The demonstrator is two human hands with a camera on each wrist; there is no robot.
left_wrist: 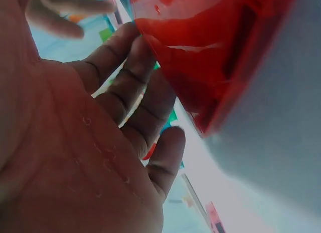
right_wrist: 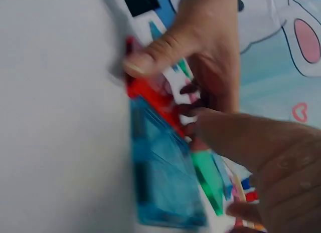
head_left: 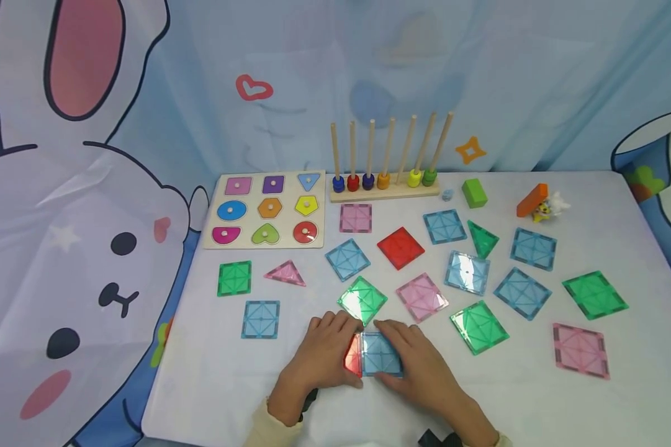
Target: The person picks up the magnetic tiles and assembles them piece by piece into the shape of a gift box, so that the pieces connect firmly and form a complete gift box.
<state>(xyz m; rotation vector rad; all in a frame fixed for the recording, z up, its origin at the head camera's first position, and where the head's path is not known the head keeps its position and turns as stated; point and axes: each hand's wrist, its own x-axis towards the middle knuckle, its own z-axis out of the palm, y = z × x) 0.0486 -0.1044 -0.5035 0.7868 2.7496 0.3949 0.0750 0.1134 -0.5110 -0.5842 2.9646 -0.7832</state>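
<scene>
Near the front of the table, my left hand (head_left: 325, 351) holds a red translucent magnetic tile (head_left: 353, 356) between thumb and fingers. Part of that tile is hidden under the hand. Its red edge lies against a blue square magnetic tile (head_left: 380, 354), which my right hand (head_left: 423, 366) grips with the thumb at the near edge and the fingers at the far edge. In the left wrist view, the red tile (left_wrist: 200, 47) shows a pointed corner beside the fingers (left_wrist: 145, 102). The right wrist view has the blue tile (right_wrist: 163, 173) touching the red tile (right_wrist: 155, 97).
Green (head_left: 363, 300), pink (head_left: 422, 297), red (head_left: 400, 248) and blue tiles (head_left: 522, 293) lie scattered ahead and to both sides. Behind them are a shape puzzle board (head_left: 290, 225), a peg rack with rings (head_left: 382, 194), a green block (head_left: 474, 193) and an orange block (head_left: 532, 200).
</scene>
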